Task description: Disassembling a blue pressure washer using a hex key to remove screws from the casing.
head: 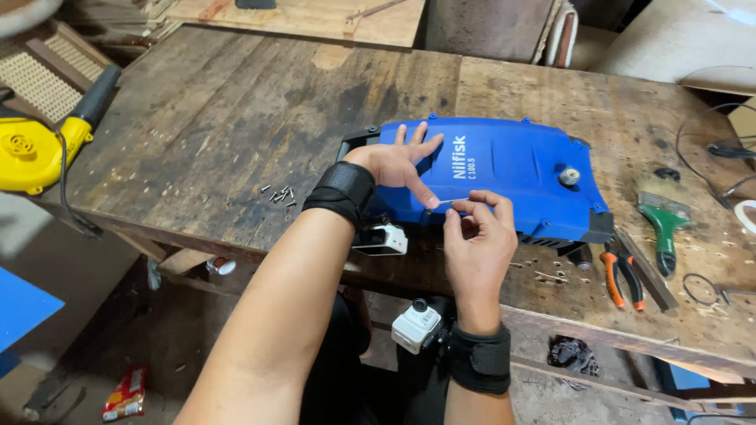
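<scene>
The left hand (394, 164) lies flat on the blue plastic housing (512, 177) near the desk's front edge; the right hand (475, 236) pinches a small screw (446, 202), seemingly being fitted into a hole.

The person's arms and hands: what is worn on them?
Both forearms are bare, with no sleeves or gloves. The left hand has a wide black fabric wrist strap carrying a small white boxy camera. The right hand has a matching black wrist band with a second small white camera, its dark lens showing.
</scene>
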